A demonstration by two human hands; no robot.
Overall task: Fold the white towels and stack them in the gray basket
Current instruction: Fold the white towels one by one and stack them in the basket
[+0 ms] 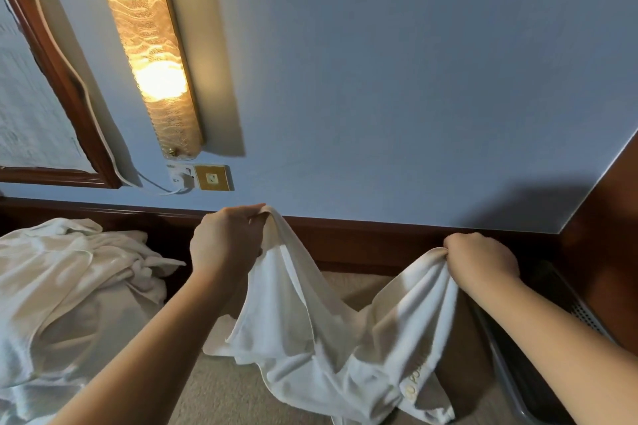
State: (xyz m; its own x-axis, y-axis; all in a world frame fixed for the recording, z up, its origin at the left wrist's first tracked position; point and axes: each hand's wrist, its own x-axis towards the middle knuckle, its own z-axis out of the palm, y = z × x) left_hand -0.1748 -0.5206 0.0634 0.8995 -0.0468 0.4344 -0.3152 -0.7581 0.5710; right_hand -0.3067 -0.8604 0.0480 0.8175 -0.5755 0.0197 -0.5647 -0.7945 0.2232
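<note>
Both the left hand (226, 241) and the right hand (483, 257) are gripping bunched towel (310, 321) edges in curled fingers; the sagging middle is probably dragging on the carpet (224, 393), risking a crooked fold.

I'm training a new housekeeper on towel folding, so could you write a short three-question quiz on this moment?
1. True or false: the left hand and the right hand each grip the same white terry towel.
2. Where does the pile of unfolded white towels lie?
A. left of the held towel
B. in the gray perforated basket
C. right of the held towel
3. Fill in: the towel's lower part sags onto the beige ____.

Key: 1 true; 2 A; 3 carpet.
</note>
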